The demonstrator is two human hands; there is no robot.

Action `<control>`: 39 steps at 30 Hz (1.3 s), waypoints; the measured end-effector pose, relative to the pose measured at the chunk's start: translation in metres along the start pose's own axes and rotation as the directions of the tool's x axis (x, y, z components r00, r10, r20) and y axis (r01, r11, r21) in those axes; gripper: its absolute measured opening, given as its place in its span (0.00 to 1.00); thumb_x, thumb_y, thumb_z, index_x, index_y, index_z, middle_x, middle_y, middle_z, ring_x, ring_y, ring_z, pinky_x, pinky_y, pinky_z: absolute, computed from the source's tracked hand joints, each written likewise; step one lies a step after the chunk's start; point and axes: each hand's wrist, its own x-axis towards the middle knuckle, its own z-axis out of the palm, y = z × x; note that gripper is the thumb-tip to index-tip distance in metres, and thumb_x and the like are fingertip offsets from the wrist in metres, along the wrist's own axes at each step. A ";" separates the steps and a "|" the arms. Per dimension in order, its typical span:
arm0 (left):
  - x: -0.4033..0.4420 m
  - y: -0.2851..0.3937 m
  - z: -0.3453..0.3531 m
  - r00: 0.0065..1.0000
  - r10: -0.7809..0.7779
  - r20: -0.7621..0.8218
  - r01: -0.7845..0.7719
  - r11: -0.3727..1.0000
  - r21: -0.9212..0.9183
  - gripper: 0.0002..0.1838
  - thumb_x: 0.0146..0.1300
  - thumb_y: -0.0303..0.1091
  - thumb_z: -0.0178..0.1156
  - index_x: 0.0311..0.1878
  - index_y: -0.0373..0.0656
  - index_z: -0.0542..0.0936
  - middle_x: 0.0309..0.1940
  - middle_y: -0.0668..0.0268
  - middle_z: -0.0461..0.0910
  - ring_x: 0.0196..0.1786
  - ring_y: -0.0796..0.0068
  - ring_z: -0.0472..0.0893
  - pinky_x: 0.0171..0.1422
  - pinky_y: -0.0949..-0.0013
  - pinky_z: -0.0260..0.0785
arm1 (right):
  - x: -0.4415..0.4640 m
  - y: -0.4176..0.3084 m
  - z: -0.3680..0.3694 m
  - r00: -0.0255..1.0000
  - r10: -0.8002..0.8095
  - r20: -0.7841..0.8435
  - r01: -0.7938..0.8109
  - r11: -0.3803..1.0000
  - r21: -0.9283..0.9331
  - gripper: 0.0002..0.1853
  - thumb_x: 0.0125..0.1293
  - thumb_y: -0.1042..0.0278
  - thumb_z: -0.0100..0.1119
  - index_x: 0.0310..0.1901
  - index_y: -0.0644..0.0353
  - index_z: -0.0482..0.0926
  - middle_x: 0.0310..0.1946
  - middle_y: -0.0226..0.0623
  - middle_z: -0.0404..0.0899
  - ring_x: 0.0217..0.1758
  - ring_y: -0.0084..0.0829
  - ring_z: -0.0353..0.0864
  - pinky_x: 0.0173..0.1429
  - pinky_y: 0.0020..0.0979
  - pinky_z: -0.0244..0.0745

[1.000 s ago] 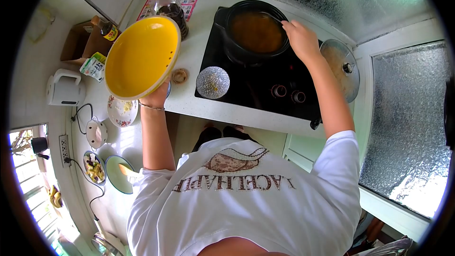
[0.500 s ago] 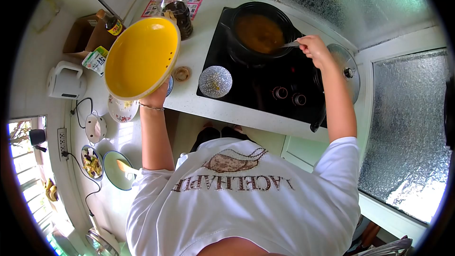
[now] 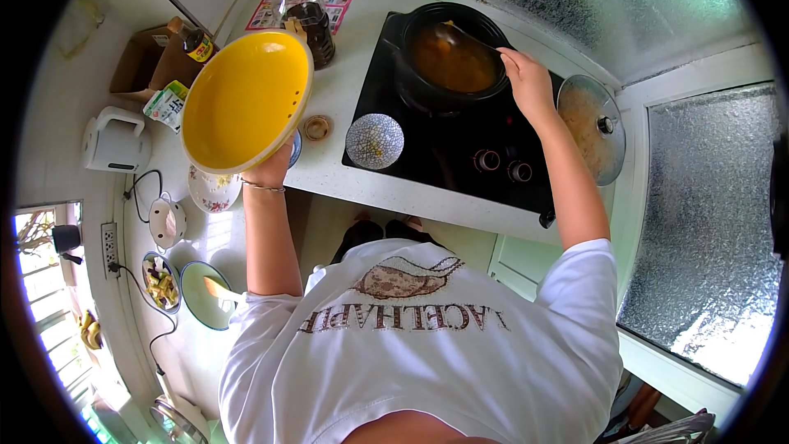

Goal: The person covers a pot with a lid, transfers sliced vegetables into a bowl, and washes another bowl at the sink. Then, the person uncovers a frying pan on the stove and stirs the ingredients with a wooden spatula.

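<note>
My left hand (image 3: 269, 171) grips the lower edge of a large yellow bowl (image 3: 242, 103). The bowl is tilted up, its inside facing me, with a few dark dots near the right rim. My right hand (image 3: 528, 78) is closed on the handle of a long-handled metal spoon (image 3: 477, 39). The spoon reaches into a black pot (image 3: 403, 74) of brown-orange soup (image 3: 456, 62). Its far end lies by the pot's back wall with a yellowish bit at it; the exact shape of the end is unclear.
The pot stands on a black stovetop (image 3: 436, 136) with two knobs. A small patterned bowl (image 3: 375, 141) sits at its left corner, and a glass lid (image 3: 593, 136) lies to the right. Bottles, a white kettle (image 3: 115, 144) and a green bowl (image 3: 201, 300) line the left counter.
My right hand has moved left and up, taking the spoon's end from the pot's front right to its back. My left hand and the yellow bowl have stayed put.
</note>
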 end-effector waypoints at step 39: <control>-0.001 0.010 -0.018 0.994 -0.058 0.097 0.057 0.998 0.016 0.21 0.61 0.46 0.49 0.52 0.42 0.70 0.53 0.61 0.71 0.57 0.62 0.69 0.61 0.56 0.61 | 0.014 0.004 -0.004 0.979 -0.176 0.107 0.205 0.878 -0.432 0.10 0.61 0.64 0.48 0.38 0.56 0.79 0.35 0.40 0.77 0.35 0.42 0.75 0.38 0.38 0.70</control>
